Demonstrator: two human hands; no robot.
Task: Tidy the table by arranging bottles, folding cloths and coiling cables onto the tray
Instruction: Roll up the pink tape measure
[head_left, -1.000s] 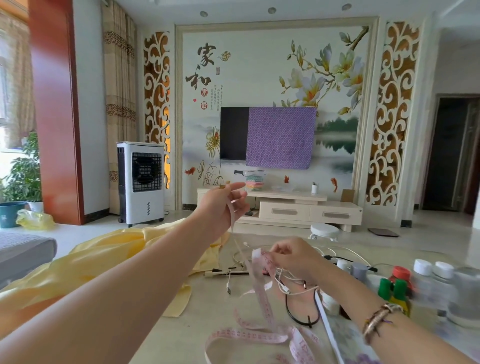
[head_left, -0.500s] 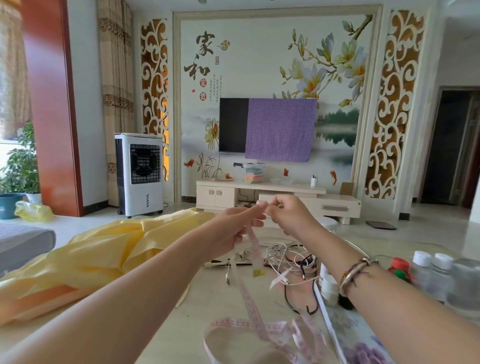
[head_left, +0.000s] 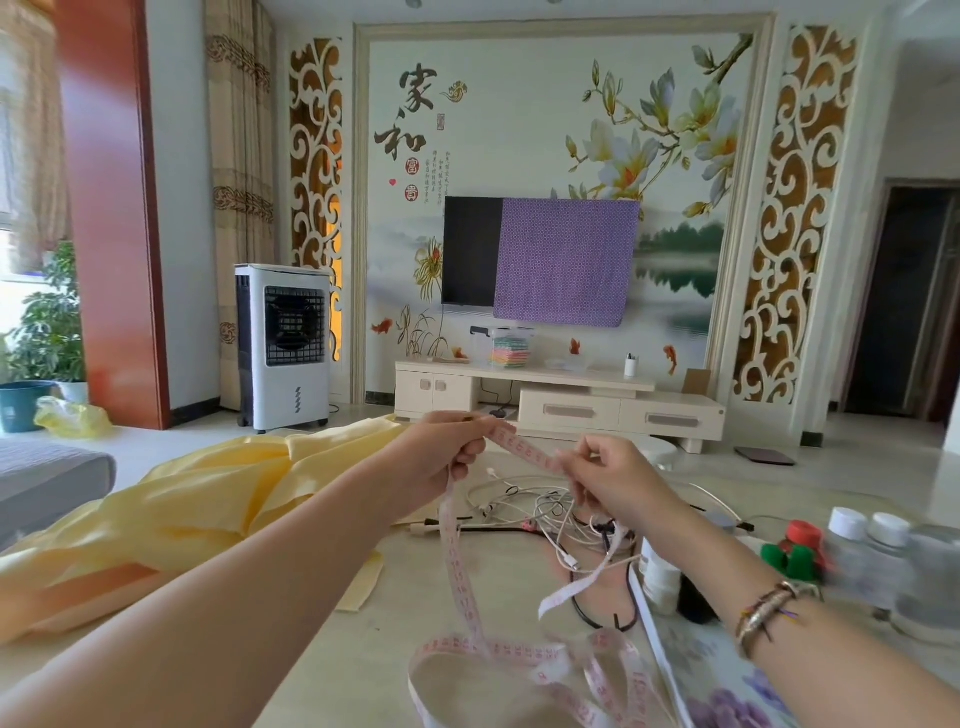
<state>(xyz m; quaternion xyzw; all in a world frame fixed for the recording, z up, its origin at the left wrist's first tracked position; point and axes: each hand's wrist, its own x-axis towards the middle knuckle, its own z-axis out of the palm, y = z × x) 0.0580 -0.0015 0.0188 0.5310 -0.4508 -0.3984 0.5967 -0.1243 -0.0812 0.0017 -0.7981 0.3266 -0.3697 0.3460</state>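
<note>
Head view: left hand (head_left: 441, 449) and right hand (head_left: 605, 475) pinch the measuring tape (head_left: 524, 448); limp and light, probably slippery; best gripped near its end.

Single view only: head-worn wide-angle camera, so no second view is sharing any part of the scene. It is looking forward and slightly down along both outstretched forearms, across the tabletop (head_left: 363, 644) toward the far wall with the television (head_left: 470, 252) and TV cabinet (head_left: 566, 400). The near tabletop edge is sitting close under the lens; the wall is lying well apart. Straight lines are bowing at the frame edges.
</note>
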